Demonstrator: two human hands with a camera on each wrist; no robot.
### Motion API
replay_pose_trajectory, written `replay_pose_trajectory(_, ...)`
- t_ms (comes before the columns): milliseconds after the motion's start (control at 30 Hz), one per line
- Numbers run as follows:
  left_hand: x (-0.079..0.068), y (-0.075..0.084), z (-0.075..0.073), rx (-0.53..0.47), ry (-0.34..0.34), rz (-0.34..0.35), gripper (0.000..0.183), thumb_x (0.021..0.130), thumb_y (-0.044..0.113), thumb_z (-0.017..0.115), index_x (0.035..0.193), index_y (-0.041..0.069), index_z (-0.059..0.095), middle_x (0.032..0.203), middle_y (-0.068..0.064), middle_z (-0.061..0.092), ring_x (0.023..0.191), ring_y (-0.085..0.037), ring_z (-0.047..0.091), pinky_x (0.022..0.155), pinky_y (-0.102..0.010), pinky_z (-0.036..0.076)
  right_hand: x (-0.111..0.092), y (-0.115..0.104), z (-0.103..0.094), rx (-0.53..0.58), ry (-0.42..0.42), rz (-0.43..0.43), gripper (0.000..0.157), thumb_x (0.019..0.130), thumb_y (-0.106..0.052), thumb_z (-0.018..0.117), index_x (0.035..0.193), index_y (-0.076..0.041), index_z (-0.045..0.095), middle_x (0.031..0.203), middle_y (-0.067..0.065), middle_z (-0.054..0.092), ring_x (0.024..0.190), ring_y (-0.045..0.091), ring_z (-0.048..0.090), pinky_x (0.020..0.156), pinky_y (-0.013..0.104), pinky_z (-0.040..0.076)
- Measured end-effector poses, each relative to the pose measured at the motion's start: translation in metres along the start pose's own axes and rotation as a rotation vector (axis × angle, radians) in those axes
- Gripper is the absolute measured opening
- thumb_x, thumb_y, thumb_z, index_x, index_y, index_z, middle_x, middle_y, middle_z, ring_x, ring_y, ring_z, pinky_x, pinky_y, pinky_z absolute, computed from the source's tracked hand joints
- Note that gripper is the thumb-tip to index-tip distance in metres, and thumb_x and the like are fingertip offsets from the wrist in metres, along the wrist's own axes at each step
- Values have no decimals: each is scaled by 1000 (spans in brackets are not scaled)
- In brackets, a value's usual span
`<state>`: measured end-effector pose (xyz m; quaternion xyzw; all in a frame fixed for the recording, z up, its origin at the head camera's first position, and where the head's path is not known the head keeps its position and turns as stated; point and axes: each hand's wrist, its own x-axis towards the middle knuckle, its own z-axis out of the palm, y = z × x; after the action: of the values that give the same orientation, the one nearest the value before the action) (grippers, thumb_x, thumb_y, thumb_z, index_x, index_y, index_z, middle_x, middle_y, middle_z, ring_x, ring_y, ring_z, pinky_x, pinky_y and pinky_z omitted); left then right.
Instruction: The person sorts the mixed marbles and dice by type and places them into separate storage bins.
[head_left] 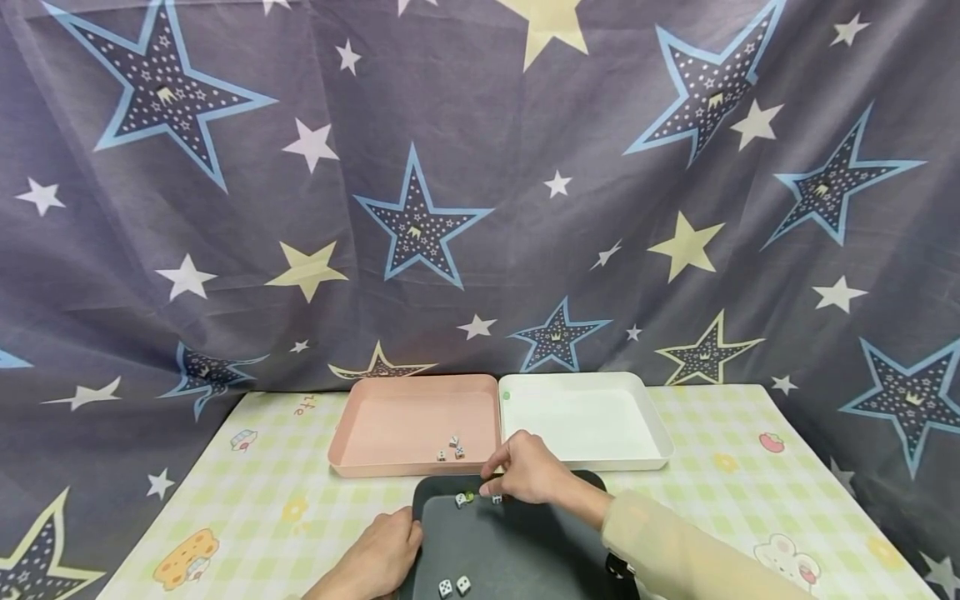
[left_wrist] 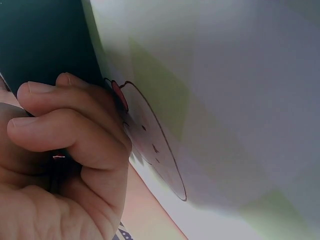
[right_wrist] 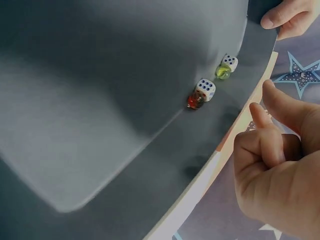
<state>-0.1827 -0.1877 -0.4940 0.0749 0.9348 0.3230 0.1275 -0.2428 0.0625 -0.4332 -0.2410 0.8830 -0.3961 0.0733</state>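
My left hand [head_left: 378, 550] grips the left edge of a dark grey tray [head_left: 510, 542], thumb at the rim and fingers curled against its outer side. Over the tray's far edge hovers my right hand [head_left: 528, 468], its thumb and index finger apart with nothing visible between them. Below it, along the tray's far side, lie a white die [right_wrist: 205, 90] touching a red bead [right_wrist: 194, 101], and another white die [right_wrist: 230, 62] beside a yellow-green bead [right_wrist: 223, 73]. Two more white dice, one left [head_left: 446, 588] and one right [head_left: 463, 584], sit nearer the front.
Behind the dark tray stands a pink tray [head_left: 412, 417] holding three white dice [head_left: 453, 442]. A white tray [head_left: 585, 417] adjoins it on the right, with a small green bead [head_left: 506, 396] in its far left corner. A checked cloth [head_left: 720, 475] covers the table; a starry curtain [head_left: 510, 208] hangs behind.
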Motion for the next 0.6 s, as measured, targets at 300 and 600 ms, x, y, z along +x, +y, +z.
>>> replay_pose_trajectory(300,-10,13,-6,-16,12,23,26,108,11,44,89,2,59,64,-9,52,50,-18,57,48,-35,49,-5,11,1,-21,-17,-22,14,77,-6,94,86,-5,83,76,-4,75,72,7,59,64,29,52)
replay_pose_trajectory(600,-10,13,-6,-25,2,26,27,108,10,43,88,2,59,63,-9,52,46,-16,55,43,-32,47,-9,15,2,-51,-37,-31,17,76,-6,94,89,-3,83,88,1,77,75,11,60,64,30,51)
